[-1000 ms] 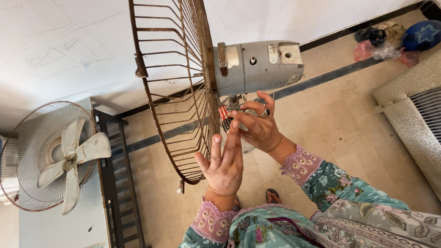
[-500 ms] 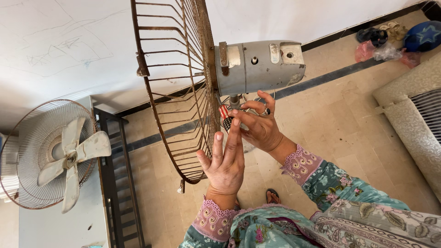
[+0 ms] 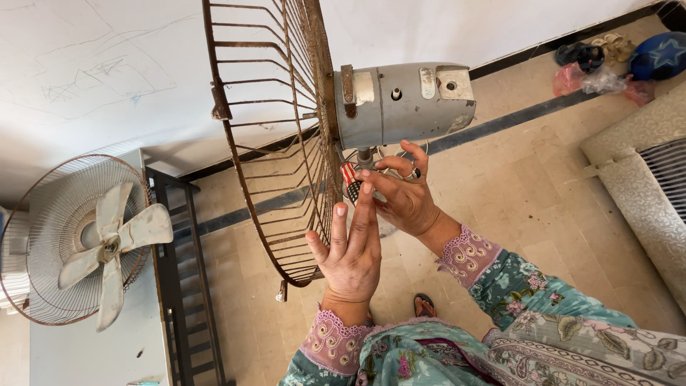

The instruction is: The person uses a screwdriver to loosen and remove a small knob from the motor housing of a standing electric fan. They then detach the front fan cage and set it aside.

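Our right hand (image 3: 407,196) pinches a small red-striped tool (image 3: 350,183) just under the grey fan motor (image 3: 400,104). Our left hand (image 3: 352,250) is open, fingers flat beside the rusty wire guard (image 3: 275,143). Pink bags (image 3: 597,80) lie by the far wall.

A home room: tiled floor (image 3: 543,186), sofa (image 3: 643,179), sandals (image 3: 607,48) by the wall.
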